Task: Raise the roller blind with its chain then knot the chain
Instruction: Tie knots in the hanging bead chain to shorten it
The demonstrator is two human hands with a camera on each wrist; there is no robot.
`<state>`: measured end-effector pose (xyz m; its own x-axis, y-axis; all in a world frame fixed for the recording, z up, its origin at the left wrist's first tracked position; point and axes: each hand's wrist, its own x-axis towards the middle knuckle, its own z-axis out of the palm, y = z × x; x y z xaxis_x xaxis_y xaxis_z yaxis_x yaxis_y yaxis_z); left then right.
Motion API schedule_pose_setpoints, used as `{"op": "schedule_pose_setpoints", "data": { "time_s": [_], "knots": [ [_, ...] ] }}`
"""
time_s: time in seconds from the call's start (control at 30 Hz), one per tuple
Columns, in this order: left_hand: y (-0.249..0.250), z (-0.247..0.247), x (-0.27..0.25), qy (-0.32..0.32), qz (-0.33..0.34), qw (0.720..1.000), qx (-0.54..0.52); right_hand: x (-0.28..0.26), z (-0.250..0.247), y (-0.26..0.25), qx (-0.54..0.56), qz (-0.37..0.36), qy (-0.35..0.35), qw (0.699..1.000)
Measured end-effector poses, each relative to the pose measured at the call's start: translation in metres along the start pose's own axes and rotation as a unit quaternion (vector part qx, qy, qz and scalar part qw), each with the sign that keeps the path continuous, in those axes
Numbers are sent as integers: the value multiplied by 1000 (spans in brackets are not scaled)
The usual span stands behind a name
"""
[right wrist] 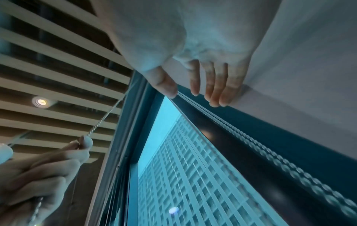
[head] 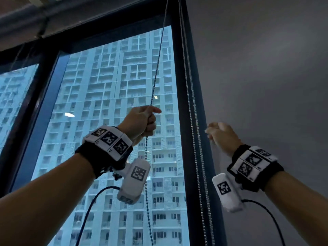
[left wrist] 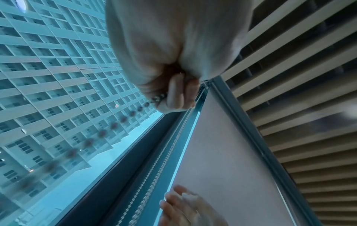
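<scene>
Your left hand (head: 142, 121) is raised, fist curled round the chain (head: 156, 75), which runs taut across the window (head: 110, 107). Your right hand (head: 221, 134) is up near the wall (head: 266, 68), fingers (right wrist: 214, 85) relaxed, holding nothing, beside two other chains (head: 193, 132) on the frame (head: 184, 86).

A tall window (head: 113, 121) in a dark frame (head: 179, 86) looks out on a pale high-rise block (head: 124, 77), everything washed in cool blue light. Grey wall (head: 257, 68) on the right. Overhead, a slatted ceiling (right wrist: 48, 61) holds one lit round downlight (right wrist: 41, 102).
</scene>
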<state>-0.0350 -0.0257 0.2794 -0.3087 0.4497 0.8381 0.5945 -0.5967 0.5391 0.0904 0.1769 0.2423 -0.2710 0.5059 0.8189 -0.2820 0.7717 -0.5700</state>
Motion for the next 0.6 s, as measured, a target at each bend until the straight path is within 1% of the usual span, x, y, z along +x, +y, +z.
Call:
{"op": "schedule_pose_setpoints", "data": {
  "time_s": [0.07,0.17,0.23,0.33,0.37,0.43,0.5,0.53,0.57,0.6],
  "knots": [
    [-11,1,-6,-19,-12,1000,17,7,10,20,-18,39,-50,998],
    [-26,5,-12,-38,-32,998,43,10,28,25,-16,39,-95,995],
    [-34,8,-15,-45,-46,996,61,8,42,14,36,50,-123,990],
    [-43,13,-16,-50,-58,992,102,12,61,-3,122,88,-165,975],
    [-46,14,-16,-60,-67,990,110,15,66,-8,147,90,-170,970],
    [-50,16,-17,-113,-105,977,148,18,75,-19,195,82,-162,964],
    [-55,11,-16,-161,-134,950,231,18,83,-25,224,61,-171,957],
    [-57,7,-14,-160,-134,943,258,16,87,-26,238,45,-179,953],
    [-58,3,-13,-143,-121,945,270,14,92,-25,254,30,-179,950],
    [-59,-1,-11,-116,-89,949,279,11,95,-24,263,20,-165,950]
  ]
}}
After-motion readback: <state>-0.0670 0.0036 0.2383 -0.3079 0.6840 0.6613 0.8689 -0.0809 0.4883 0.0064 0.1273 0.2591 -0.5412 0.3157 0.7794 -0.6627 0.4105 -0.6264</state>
